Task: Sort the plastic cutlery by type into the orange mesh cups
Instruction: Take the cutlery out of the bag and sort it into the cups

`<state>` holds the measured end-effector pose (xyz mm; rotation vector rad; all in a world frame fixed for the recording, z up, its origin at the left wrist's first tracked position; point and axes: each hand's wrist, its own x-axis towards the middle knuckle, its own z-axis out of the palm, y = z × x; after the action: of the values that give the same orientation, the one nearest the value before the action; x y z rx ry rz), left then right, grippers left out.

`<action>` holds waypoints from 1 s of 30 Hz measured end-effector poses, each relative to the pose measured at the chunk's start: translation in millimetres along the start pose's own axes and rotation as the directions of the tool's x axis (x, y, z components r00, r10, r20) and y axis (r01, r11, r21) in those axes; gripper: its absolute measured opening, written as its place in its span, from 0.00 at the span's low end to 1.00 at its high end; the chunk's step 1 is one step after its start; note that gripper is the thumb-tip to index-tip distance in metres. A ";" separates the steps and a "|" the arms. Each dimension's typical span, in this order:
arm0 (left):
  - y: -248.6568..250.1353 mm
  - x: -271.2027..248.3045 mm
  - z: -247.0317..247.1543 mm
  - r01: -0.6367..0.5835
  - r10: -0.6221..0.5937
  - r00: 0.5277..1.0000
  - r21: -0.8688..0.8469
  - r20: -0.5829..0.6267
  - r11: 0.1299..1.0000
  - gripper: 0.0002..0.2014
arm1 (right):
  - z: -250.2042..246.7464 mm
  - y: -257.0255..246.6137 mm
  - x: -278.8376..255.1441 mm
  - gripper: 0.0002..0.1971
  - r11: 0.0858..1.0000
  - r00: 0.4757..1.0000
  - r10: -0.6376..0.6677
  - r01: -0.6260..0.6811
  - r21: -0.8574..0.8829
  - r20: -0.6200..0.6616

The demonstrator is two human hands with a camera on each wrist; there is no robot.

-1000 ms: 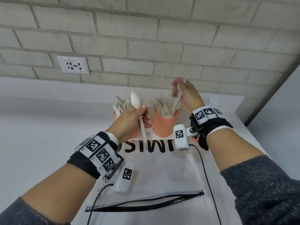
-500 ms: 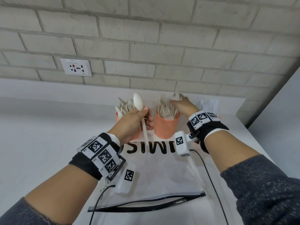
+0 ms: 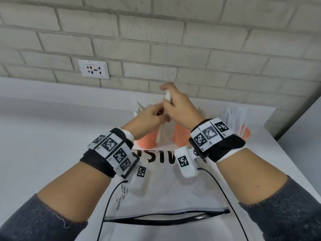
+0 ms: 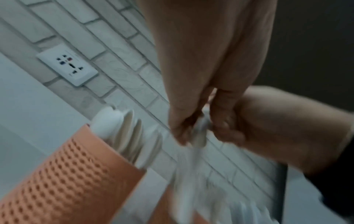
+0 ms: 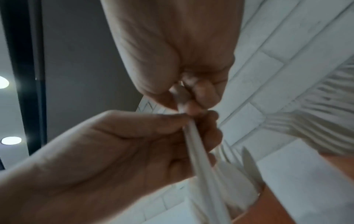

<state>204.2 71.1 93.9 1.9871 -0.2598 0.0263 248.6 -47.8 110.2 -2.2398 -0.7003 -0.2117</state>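
Head view: three orange mesh cups [image 3: 146, 142] on white worktop [image 3: 43, 145]; white brick wall at 12 o'clock. Left hand [image 3: 147, 115] and right hand [image 3: 178, 108] both pinch one white spoon [image 3: 160, 134], above the cups.

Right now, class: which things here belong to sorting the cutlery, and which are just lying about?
Part of the job:
- white spoon, held by left hand and right hand
- spoon cup
- middle orange cup
- right-hand cup

Lying about:
- printed plastic bag
- wall socket
- cables
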 end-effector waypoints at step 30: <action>-84.1 11.1 -39.5 0.274 -0.229 0.947 0.195 -0.223 0.942 0.60 | 32.2 12.3 -0.7 0.31 0.928 0.985 0.101 -0.043 -0.371 0.139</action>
<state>235.2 138.2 36.5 2.2104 0.1356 0.0916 252.6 -31.9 79.9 -2.6591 -0.7044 -0.1400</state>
